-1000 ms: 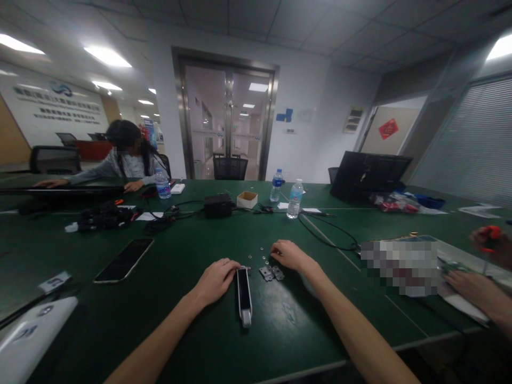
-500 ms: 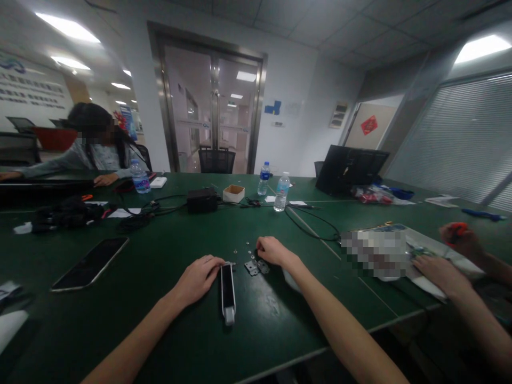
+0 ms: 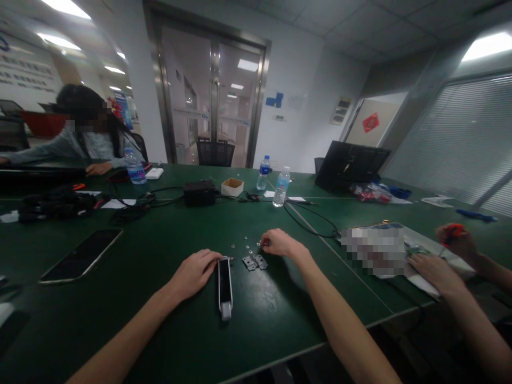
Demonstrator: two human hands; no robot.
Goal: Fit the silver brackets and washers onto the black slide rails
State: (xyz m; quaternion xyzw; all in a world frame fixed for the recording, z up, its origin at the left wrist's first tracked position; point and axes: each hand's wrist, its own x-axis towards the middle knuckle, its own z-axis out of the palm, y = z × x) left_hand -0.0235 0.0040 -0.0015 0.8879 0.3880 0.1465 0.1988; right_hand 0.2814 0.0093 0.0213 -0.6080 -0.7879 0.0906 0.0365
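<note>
On the green table, my left hand (image 3: 197, 272) is closed at the top end of a narrow white-and-black device (image 3: 225, 288), its fingertips on a small metal pin or screw (image 3: 228, 258). My right hand (image 3: 280, 244) is pinched over the table just behind a metal hinge-like plate (image 3: 255, 262); a small dark thing shows at its fingertips, too small to name. Several little metal rings, among them a nut (image 3: 233, 246), lie loose between the two hands.
A phone (image 3: 82, 256) lies at the left. Behind are a black adapter (image 3: 199, 192), an open small box (image 3: 232, 187), cables and water bottles (image 3: 281, 186). At the right, another person's hands (image 3: 434, 269) work at a white tray (image 3: 426, 245). Another person sits at the far left.
The view has shifted slightly. My right hand has lifted off the metal plate's right side and moved a little back, its fingers now pinched. My left hand stays at the device.
</note>
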